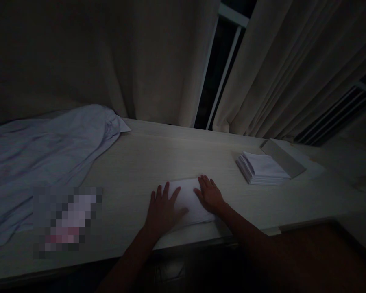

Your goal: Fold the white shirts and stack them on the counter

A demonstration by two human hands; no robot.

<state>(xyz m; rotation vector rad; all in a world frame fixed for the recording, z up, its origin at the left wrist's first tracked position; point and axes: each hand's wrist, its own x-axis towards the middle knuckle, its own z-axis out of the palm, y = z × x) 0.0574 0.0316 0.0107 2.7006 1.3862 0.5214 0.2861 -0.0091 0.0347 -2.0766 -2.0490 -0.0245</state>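
Observation:
A white folded cloth (190,203) lies flat on the pale wooden table (171,154), near its front edge. My left hand (163,209) rests on the cloth's left side, its fingers spread. On the cloth's right side lies my right hand (210,195), palm down with the fingers stretched out and slightly apart. Neither hand grips anything. Part of the cloth is hidden under both hands.
A stack of folded white cloths (264,169) stands at the right, beside a grey-white box or board (285,156). Loose white fabric (49,150) covers the left end. A pixelated patch hides something there. Curtains (161,61) hang behind the table.

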